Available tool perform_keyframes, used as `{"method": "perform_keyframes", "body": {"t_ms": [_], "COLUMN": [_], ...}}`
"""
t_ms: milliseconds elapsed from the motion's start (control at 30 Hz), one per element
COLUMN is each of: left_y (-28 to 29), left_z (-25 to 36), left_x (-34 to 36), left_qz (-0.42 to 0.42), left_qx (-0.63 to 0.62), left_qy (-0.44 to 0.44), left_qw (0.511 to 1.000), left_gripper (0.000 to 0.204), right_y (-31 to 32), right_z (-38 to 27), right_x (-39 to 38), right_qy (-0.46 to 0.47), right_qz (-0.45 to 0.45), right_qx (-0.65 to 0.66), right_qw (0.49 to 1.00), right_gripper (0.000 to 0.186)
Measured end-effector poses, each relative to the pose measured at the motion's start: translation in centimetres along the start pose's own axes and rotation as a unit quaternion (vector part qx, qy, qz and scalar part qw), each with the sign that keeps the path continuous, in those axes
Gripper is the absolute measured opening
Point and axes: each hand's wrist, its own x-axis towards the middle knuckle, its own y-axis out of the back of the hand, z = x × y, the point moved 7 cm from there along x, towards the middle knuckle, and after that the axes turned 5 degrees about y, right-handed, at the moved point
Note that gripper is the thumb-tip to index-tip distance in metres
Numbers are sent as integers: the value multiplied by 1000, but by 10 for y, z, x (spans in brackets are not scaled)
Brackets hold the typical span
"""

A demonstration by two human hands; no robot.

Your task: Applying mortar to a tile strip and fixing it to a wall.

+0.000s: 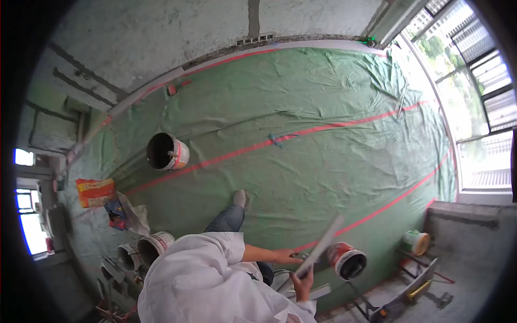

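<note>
Orange packaging (95, 192) bears print too blurred for me, and the right hand (303, 282) curls round a grey blade (325, 242), but whether the part-hidden left hand (285, 256) grips anything I cannot tell.

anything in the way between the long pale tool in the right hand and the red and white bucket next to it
Nothing visible: the right hand grips the long pale tool, and no separate object shows between its blade and the red and white bucket.
</note>
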Motion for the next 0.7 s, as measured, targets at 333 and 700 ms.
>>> {"method": "perform_keyframes", "body": {"t_ms": [333, 700], "left_y": [392, 751], "left_z": [195, 172], "left_x": [-69, -141], "left_qz": [420, 629], "left_qx": [-85, -290], "left_qy": [-6, 40], "left_qw": [903, 720], "left_gripper": [47, 67], "right_y": [-228, -488], "right_z": [-476, -676], "right_x": [282, 527], "right_qy": [257, 260], "right_qz": [-241, -492], "right_qx": [-254, -341], "right_qw": [901, 758], "right_gripper": [116, 63]}}
